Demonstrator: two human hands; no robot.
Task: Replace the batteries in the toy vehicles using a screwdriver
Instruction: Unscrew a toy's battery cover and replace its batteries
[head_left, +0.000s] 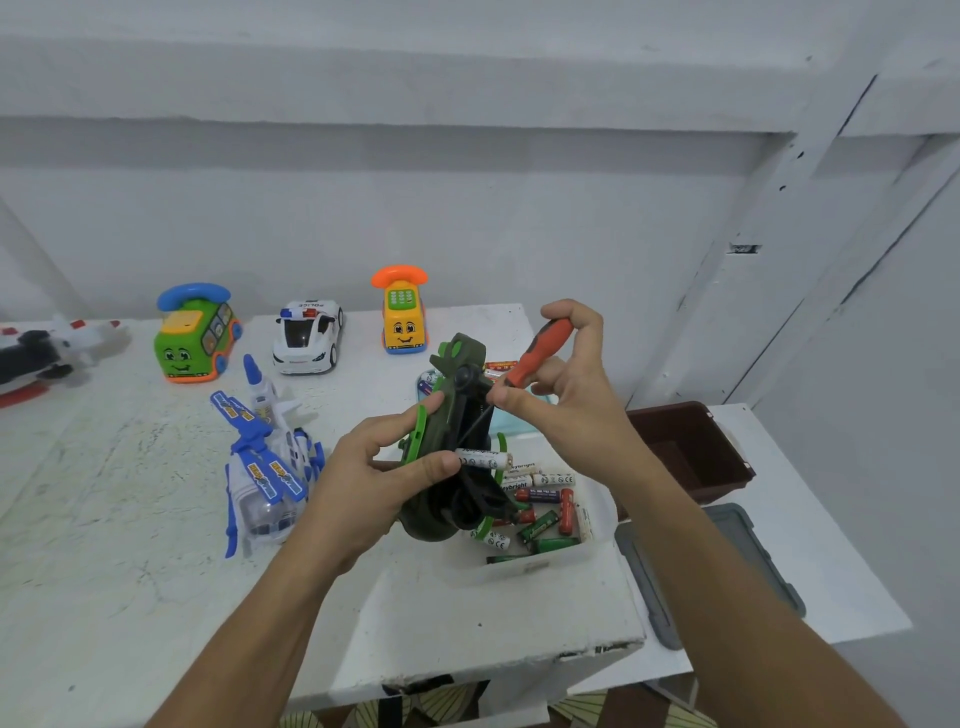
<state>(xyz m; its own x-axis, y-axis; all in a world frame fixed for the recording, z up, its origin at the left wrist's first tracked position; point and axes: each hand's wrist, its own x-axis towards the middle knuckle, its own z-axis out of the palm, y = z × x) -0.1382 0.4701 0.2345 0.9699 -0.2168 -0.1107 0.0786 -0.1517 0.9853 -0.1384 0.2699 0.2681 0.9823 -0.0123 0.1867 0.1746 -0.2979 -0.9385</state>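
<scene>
Green toy helicopter (457, 415): we hold it belly-up in the left hand (379, 467), fingers curled round it and thumb pinning a white battery (480, 459), apparently so its compartment faces the tool. The right hand (566, 395) grips the orange screwdriver (537, 353), tip at the underside, above the near-right battery tray (571, 558).

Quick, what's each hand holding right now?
Left hand: grips the green toy vehicle, thumb on a white battery.
Right hand: grips the orange screwdriver.

Police car (307, 336) at back of surface (130, 519), between left phone bus (195, 338) and right phone bus (404, 317). Helicopter (267, 467) in front, left of battery tray (545, 558). Held toy (457, 447) and screwdriver (537, 353) above tray. Bin (691, 452) right of tray.
</scene>
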